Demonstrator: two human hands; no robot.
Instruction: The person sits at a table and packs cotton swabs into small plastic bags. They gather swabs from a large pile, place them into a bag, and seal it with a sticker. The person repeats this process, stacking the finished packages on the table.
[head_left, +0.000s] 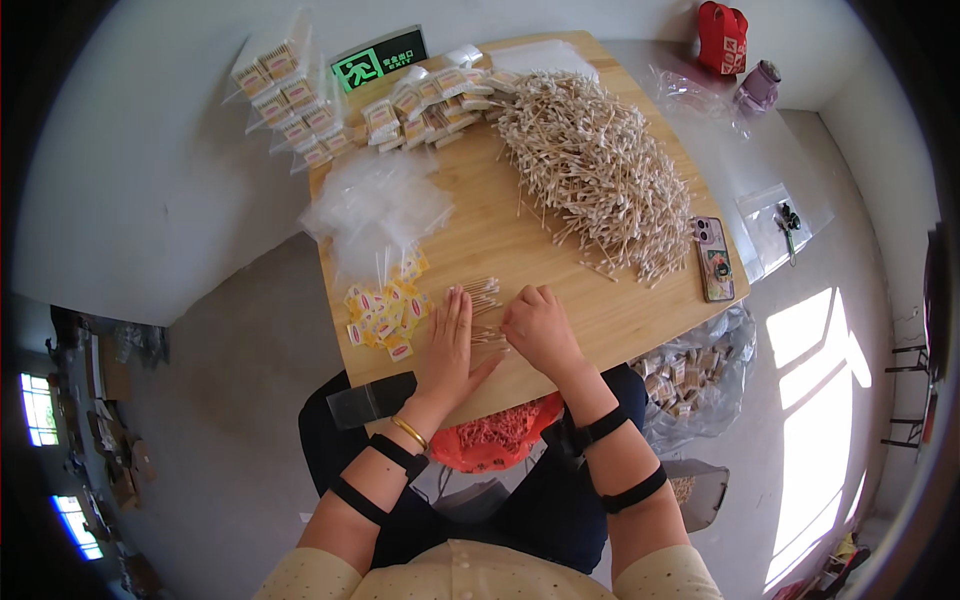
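Observation:
On the near part of the wooden table (620, 320), a small group of cotton swabs (484, 292) lies between my two hands, with a few more loose swabs just below it. My left hand (452, 340) rests flat beside these swabs, fingers straight and holding nothing. At their other side my right hand (543, 325) is closed, its fingertips curled down at the swab ends. Whatever it pinches is hidden by the fingers. Small yellow-and-white printed cards (385, 312) lie in a loose heap just left of my left hand.
A big heap of cotton swabs (595, 165) covers the table's far right, beside a phone (713, 262). Clear plastic bags (375, 205) lie at left, with packed swab packets (425, 105) behind. Under the near edge hangs a red bag (497, 437); a clear sack of packets (690, 380) sits below right.

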